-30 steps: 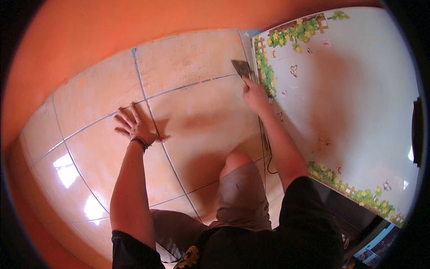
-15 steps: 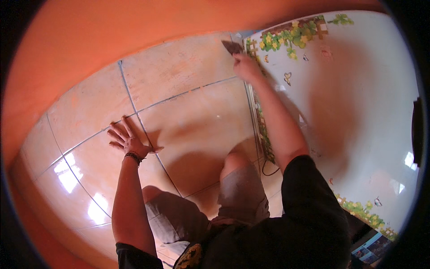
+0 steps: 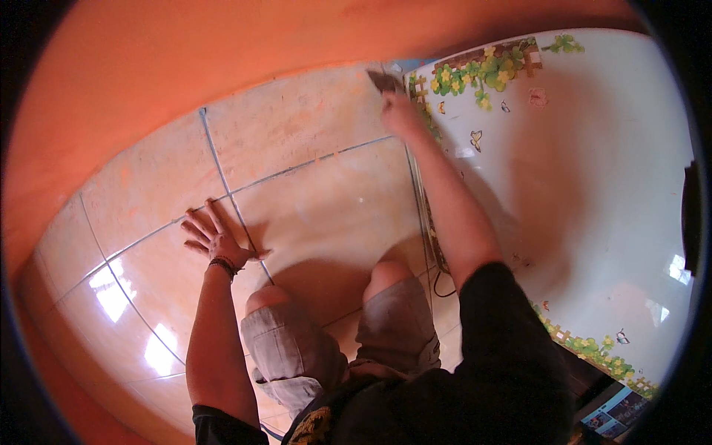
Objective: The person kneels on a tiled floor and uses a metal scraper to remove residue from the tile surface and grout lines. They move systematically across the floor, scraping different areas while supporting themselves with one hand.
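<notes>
Scraper sits near the far right corner of the tiled floor. From the left: left arm extended, left hand planted on the floor, fingers splayed wide; then right arm outstretched, right hand wrapped around the scraper.

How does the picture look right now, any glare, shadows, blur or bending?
Head view, left: bright glare patches on the glossy floor tiles; head view, right: a broad soft shadow across the white sticker-decorated panel; head view, top: the flat-bladed scraper in the right hand looks slightly blurred; head view, rim: dark corners, bowed edges.
</notes>
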`<state>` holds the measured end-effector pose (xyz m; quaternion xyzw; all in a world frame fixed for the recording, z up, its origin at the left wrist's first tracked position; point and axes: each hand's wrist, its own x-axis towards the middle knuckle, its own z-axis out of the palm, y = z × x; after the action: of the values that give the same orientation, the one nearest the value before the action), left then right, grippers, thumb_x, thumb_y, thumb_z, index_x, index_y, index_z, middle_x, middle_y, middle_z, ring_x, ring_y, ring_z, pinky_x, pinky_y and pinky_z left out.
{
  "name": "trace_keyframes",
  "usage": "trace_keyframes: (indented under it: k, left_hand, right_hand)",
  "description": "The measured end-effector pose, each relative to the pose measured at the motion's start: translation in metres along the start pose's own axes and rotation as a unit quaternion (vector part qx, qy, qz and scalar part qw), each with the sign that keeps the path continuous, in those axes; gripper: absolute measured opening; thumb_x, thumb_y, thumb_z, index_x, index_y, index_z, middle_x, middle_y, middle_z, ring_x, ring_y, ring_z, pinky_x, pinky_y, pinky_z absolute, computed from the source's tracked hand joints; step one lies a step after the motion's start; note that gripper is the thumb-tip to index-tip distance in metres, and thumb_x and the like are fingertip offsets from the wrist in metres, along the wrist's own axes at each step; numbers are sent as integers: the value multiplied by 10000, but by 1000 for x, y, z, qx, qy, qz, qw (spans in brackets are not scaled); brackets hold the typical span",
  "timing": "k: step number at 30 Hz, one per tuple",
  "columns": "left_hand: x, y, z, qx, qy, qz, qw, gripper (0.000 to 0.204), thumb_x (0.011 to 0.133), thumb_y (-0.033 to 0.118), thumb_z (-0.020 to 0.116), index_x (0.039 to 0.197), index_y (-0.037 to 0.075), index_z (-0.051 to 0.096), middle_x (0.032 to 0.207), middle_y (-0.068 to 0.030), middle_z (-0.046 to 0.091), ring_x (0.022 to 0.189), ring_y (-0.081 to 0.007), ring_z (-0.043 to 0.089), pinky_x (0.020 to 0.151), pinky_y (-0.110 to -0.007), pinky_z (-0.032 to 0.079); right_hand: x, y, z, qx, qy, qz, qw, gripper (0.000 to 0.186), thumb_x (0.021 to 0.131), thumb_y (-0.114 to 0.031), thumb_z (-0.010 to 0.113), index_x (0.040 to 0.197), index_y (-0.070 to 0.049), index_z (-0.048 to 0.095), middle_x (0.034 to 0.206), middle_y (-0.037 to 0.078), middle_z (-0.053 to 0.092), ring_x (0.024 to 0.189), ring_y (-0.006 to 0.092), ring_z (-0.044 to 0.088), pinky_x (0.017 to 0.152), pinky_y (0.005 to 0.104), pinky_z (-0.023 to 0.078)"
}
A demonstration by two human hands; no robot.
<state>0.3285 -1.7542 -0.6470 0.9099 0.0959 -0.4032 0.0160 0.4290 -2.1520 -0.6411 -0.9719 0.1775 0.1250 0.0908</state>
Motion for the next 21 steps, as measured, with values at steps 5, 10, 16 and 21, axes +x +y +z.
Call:
trace_keyframes:
  k: [5,10,16,21]
  left_hand:
    - [3,-4,-3,-7,-15,-14,1000,1677,259,588,896,1458,181,-205,1467,-271,-277,1347,-484,-243,1058,-658,-34]
    - [0,-3,-4,-18,-20,12,1000,1650,308,551,906,1454,166,-217,1454,-300,-280,1341,-502,-239,1043,-677,-43]
    - [2,-11,1,-6,2,-11,1000,1687,248,578,901,1458,169,-201,1464,-285,-271,1353,-491,-218,1060,-656,-38]
    - [9,-8,15,-21,20,18,999,1690,240,603,892,1458,178,-201,1462,-284,-276,1352,-492,-219,1059,-658,-36]
  right_hand:
    - [-31,-6,12,15,11,-13,1000,352,858,-184,485,1178,-124,621,1093,192,625,973,365,619,862,416,496]
    - [9,-17,-17,36,42,-50,997,353,856,-186,499,1188,-159,616,1072,196,632,976,378,613,860,428,497]
    - [-92,-15,15,46,-61,11,997,390,818,-132,506,1196,-168,594,970,225,645,915,402,625,786,494,501]
    - [-13,3,26,41,21,-72,996,379,858,-172,510,1226,-209,591,975,207,645,856,375,637,732,448,517]
